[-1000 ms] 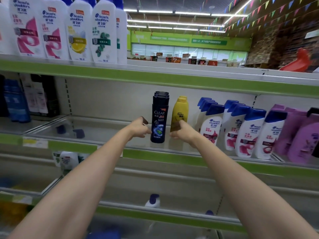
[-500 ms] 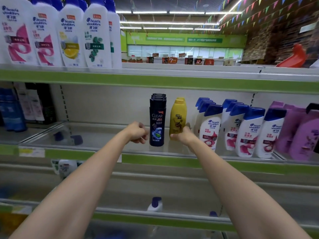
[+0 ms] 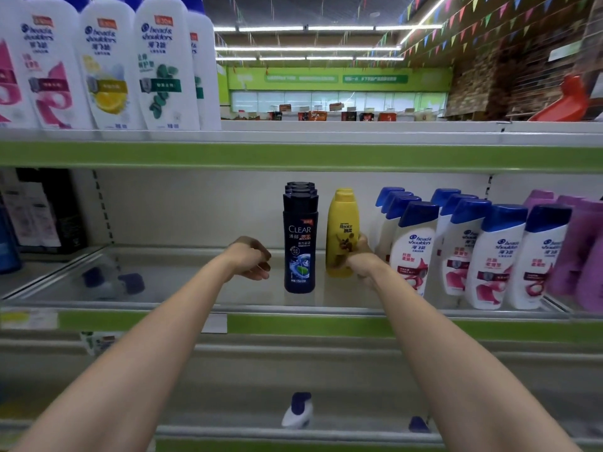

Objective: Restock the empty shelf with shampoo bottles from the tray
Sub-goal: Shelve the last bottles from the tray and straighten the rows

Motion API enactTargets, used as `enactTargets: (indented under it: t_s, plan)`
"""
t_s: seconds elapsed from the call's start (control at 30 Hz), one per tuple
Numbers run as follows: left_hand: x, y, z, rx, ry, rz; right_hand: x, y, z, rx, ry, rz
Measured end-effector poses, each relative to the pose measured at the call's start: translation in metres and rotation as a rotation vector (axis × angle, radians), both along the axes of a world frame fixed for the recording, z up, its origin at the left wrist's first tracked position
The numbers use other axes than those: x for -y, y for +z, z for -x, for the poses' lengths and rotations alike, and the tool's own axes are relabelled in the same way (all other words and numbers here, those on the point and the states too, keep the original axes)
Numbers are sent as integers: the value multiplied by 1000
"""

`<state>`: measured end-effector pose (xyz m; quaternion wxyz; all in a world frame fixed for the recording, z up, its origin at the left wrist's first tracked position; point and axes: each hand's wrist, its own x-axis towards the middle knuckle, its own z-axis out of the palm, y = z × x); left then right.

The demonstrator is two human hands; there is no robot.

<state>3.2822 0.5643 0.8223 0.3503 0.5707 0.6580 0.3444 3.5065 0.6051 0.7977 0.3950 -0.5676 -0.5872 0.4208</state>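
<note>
On the middle shelf (image 3: 182,288) a dark blue bottle (image 3: 299,243) stands up straight at the front of a row of the same kind. It says "CLEAR" in white letters. Just beside it is a yellow bottle (image 3: 342,223) that says "Rejoice". The right hand (image 3: 360,261) has its fingers curled round the low part of the yellow bottle. The left hand (image 3: 251,259) hangs near the dark blue bottle, fingers loosely bent, holding nothing. To the right stand white bottles with blue caps (image 3: 414,249), marked "head & shoulders", then purple bottles (image 3: 584,243). Big white bottles (image 3: 160,70) with the same name fill the top shelf (image 3: 359,135)
</note>
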Motion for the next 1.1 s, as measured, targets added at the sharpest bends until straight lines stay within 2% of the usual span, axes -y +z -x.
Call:
enactTargets:
  t_s: [0.8, 1.1]
  plan:
    - [-17, -7, -5, 67, -27, 31, -11, -9, 17, -49, 107, -60]
    - [-15, -8, -8, 74, -27, 35, -11, -10, 26, -94, 40, -49]
